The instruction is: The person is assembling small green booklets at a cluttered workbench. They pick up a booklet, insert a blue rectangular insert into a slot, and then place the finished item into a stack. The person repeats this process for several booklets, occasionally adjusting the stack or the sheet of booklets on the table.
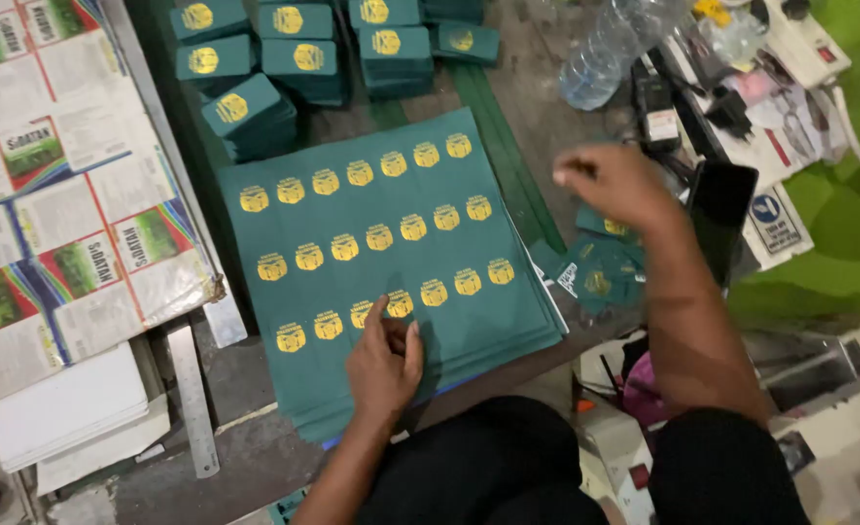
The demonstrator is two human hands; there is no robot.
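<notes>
Head view: left hand [383,362] at 6 o'clock, fingertips pressing the green sheet [391,243] w/ gold emblems, lying center on the surface [255,457]. Right hand [613,183] at 3 o'clock, loosely curled, empty, hovering over small green cards [597,272]. Green booklets [255,58] stacked at 12.

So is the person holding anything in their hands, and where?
Nothing is clearly held. The left hand presses fingertips on the green sheet near its front edge. The right hand hovers, blurred; cannot tell.

Both arms are bare to the elbow, with dark black clothing covering the lap below.
</notes>
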